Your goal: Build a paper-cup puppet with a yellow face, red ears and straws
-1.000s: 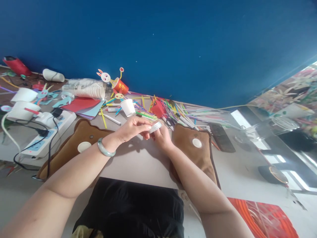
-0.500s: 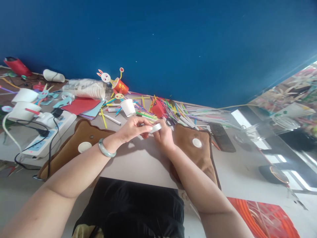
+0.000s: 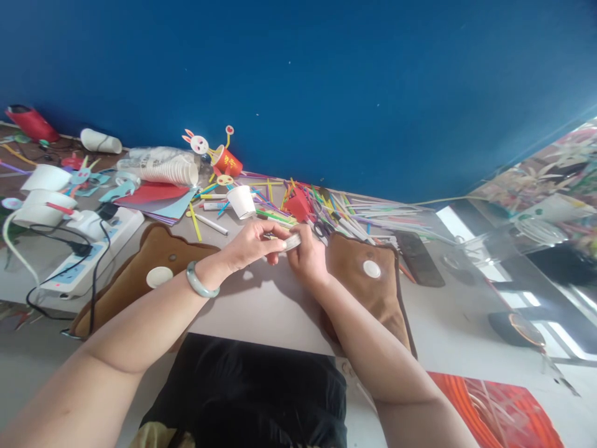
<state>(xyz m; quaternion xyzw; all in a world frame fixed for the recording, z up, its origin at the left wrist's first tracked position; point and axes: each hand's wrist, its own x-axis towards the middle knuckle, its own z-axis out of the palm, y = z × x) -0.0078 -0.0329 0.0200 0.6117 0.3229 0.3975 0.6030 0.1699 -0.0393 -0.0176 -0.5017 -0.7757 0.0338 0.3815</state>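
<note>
Above the table edge, my two hands meet at a small whitish roll of tape (image 3: 292, 241), seen nearly edge-on. My right hand (image 3: 308, 254) grips its right side with the fingers curled round it. The thumb and fingers of my left hand (image 3: 255, 242) pinch at its left side; a bangle circles that wrist. Whether a strip of tape is lifted cannot be made out. Just beyond the hands stands a white paper cup (image 3: 241, 202). Behind it, an orange-red cup (image 3: 227, 162) carries a paper rabbit head (image 3: 199, 145) on a yellow stem.
Brown cushions (image 3: 370, 292) lie under both forearms. Coloured sticks (image 3: 345, 214), scissors (image 3: 321, 229) and a red paper piece (image 3: 298, 205) spread along the blue wall. A dark phone (image 3: 420, 258) lies right. At left are stacked cups (image 3: 161, 169), coloured paper (image 3: 153, 193) and a power strip (image 3: 93, 249).
The tape roll has tilted slightly between my fingers, and my left thumb has shifted a little along it. Everything else stays in place.
</note>
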